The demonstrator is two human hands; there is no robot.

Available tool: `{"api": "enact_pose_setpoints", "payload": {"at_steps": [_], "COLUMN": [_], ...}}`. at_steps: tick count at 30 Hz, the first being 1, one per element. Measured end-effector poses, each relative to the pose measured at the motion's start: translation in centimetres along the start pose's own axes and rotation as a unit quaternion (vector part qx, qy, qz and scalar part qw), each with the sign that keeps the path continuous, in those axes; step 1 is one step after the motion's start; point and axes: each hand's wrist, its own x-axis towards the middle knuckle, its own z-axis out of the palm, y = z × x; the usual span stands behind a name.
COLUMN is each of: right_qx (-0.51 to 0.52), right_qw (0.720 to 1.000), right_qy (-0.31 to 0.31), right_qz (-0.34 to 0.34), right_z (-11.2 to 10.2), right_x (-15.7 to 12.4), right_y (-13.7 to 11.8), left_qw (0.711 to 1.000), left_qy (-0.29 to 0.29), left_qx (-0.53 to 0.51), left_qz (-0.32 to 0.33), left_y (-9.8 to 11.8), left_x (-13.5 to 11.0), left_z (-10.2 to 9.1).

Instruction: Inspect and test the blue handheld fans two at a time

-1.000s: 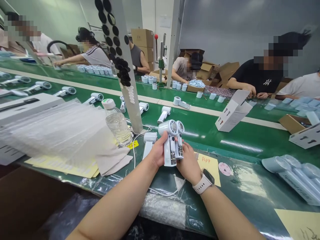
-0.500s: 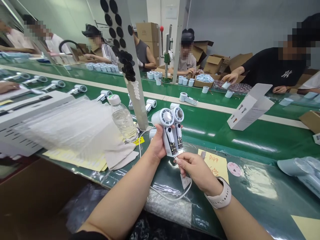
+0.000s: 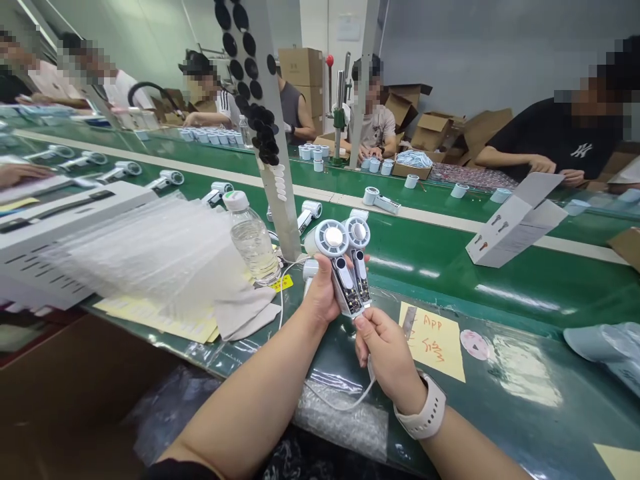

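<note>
Two light-blue handheld fans are gripped side by side in my left hand (image 3: 323, 293), tilted with their round heads up. The nearer handheld fan (image 3: 345, 283) has its handle open, baring a circuit board. Behind it on the right, the second handheld fan (image 3: 361, 270) shows a similar bare board. My right hand (image 3: 383, 340) pinches the end of a white cable (image 3: 350, 408) at the base of the fans' handles. Whether the plug sits inside a socket is hidden by my fingers. The cable loops down over the bench.
A water bottle (image 3: 250, 237) and a metal post (image 3: 277, 200) stand left of the fans, beside plastic sleeves (image 3: 145, 260). A green conveyor (image 3: 415, 240) carries more fans and a white box (image 3: 515, 223). A yellow note (image 3: 437, 340) lies right. Several co-workers sit across the line.
The view has shifted slightly, and the fans now face me more squarely. My right hand has turned and stays at the handle bases. Across the line, a co-worker's hand has drawn back from a blue part.
</note>
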Motion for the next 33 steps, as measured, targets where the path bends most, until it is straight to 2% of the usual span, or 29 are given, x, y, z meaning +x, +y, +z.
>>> {"api": "enact_pose_setpoints", "payload": {"at_steps": [2, 7, 14, 19, 23, 28, 33], "right_qx": [-0.028, -0.105, -0.047, 0.020, 0.035, 0.020, -0.044], "right_qw": [0.999, 0.984, 0.995, 0.998, 0.997, 0.998, 0.994], "right_qy": [-0.010, 0.006, 0.036, 0.050, 0.058, 0.063, 0.061], "right_qz": [-0.023, -0.142, -0.074, -0.038, -0.032, -0.020, -0.075], "right_z": [-0.2, -0.7, -1.3, -1.2, -1.0, -1.1, -1.4], "right_x": [0.0, 0.2, 0.7, 0.7, 0.7, 0.8, 0.9], "right_y": [-0.2, -0.7, -0.4, -0.2, 0.1, 0.3, -0.1], "left_qw": [1.000, 0.996, 0.997, 0.998, 0.999, 0.998, 0.999], "left_qy": [0.009, 0.032, -0.009, -0.032, -0.026, -0.047, -0.030], "left_qx": [-0.006, -0.083, -0.080, -0.045, -0.027, -0.004, -0.031], "left_qz": [0.000, -0.015, -0.017, 0.011, 0.019, 0.031, 0.010], "left_y": [-0.1, 0.4, 0.9, 0.5, 0.1, -0.1, 0.4], "left_x": [0.0, 0.1, -0.2, -0.5, -0.6, -0.8, -0.4], "left_z": [0.0, 0.2, 0.5, 0.7, 0.8, 0.8, 0.4]}}
